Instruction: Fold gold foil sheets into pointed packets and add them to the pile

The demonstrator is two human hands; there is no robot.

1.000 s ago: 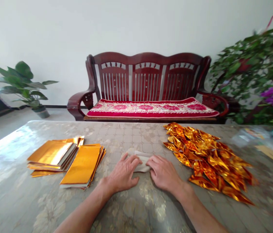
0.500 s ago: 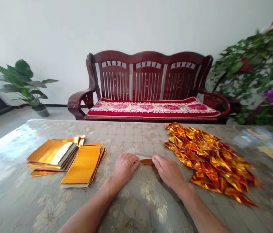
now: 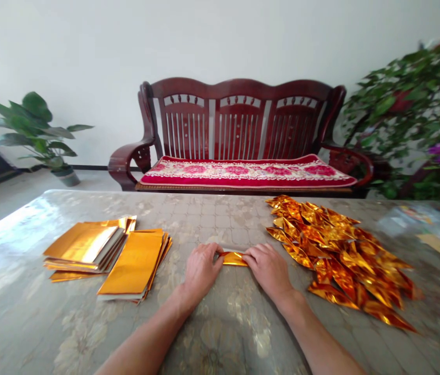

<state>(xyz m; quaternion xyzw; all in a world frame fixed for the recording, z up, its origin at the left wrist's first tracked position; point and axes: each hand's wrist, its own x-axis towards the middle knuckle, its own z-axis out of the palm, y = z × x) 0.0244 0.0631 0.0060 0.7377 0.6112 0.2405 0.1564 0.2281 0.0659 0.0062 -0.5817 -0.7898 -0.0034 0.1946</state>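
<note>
Between my two hands, low over the table, is a narrow folded strip of gold foil paper point(image 3: 234, 259). My left hand point(image 3: 203, 266) grips its left end with the thumb and fingers closed. The right end is pinched in my right hand point(image 3: 267, 268). Both ends of the strip are hidden by my fingers. To the left lie two stacks of flat gold foil paper, a wider stack point(image 3: 81, 244) and a narrower stack point(image 3: 134, 263). On the right is a heap of folded, pointed gold foil pieces point(image 3: 332, 250).
The table point(image 3: 212, 333) has a shiny patterned cover. Clear plastic bags point(image 3: 409, 219) and tan card pieces point(image 3: 438, 247) lie at its right edge. Behind it stands a dark wooden bench point(image 3: 239, 120) with a red floral cushion point(image 3: 243, 174). Potted plants point(image 3: 38, 130) flank the bench.
The strip between my hands shows more shiny gold now, where a darker orange band and a pale edge showed before. My hands stay in nearly the same place, still gripping it.
</note>
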